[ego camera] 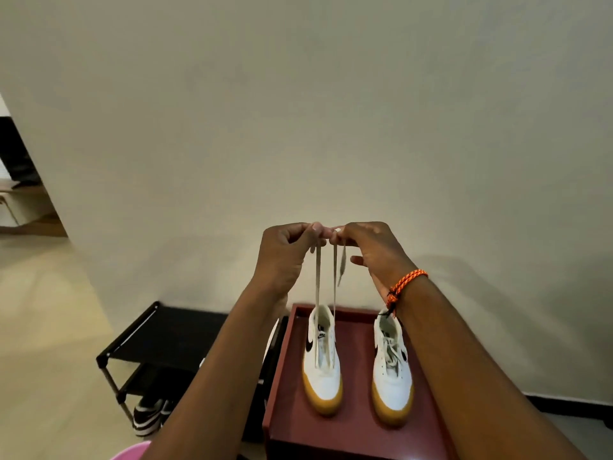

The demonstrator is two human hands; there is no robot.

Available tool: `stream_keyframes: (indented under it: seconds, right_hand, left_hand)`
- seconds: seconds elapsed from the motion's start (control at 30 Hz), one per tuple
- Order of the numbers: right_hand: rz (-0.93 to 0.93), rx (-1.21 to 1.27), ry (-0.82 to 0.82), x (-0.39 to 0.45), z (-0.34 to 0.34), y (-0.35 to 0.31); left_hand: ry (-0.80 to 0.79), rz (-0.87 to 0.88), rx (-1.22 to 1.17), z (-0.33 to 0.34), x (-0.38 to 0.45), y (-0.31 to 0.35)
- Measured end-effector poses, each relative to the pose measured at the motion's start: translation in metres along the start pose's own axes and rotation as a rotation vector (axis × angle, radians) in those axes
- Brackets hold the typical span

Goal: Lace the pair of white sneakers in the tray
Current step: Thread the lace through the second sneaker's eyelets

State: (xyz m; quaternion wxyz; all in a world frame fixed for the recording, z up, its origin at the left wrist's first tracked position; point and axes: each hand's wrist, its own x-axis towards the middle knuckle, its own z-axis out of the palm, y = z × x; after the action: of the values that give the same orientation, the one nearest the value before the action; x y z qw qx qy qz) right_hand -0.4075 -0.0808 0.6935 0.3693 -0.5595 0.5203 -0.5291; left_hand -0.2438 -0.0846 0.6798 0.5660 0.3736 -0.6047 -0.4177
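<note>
Hands, left hand (288, 249) and right hand (366, 247), each pinched a flat lace (317, 287) end, lifted above the left sneaker (321, 370) in the red tray (356, 433).

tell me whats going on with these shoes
A person is lacing the left sneaker in a dark red tray. Both hands, left hand and right hand, pinch the two ends of its lace and hold them up, level and close together, above the shoe. The right sneaker beside it already has its lace threaded. A black shoe rack stands to the left.
</note>
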Motion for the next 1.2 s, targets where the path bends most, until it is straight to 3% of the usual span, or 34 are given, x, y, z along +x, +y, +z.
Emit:
stream_keyframes:
  seconds: [0.27,0.37,0.57,0.73,1.2]
  right_hand:
    - [-0.181,0.024,0.132,-0.019,-0.011,-0.062]
    - [-0.25,0.008,0.197,-0.023,-0.009,-0.062]
    - [-0.325,0.01,0.156,-0.03,-0.008,-0.053]
    - [-0.464,-0.037,0.262,-0.027,-0.004,-0.049]
    - [-0.372,0.125,0.304,-0.008,0.001,-0.057]
  left_hand:
    - [0.061,0.148,0.023,0.009,-0.003,0.062]
    - [0.09,0.182,0.074,0.015,-0.004,0.066]
    - [0.223,0.229,0.141,0.019,-0.005,0.065]
    - [0.287,0.182,-0.006,0.022,-0.007,0.073]
    - [0.295,0.081,-0.051,0.028,0.011,0.075]
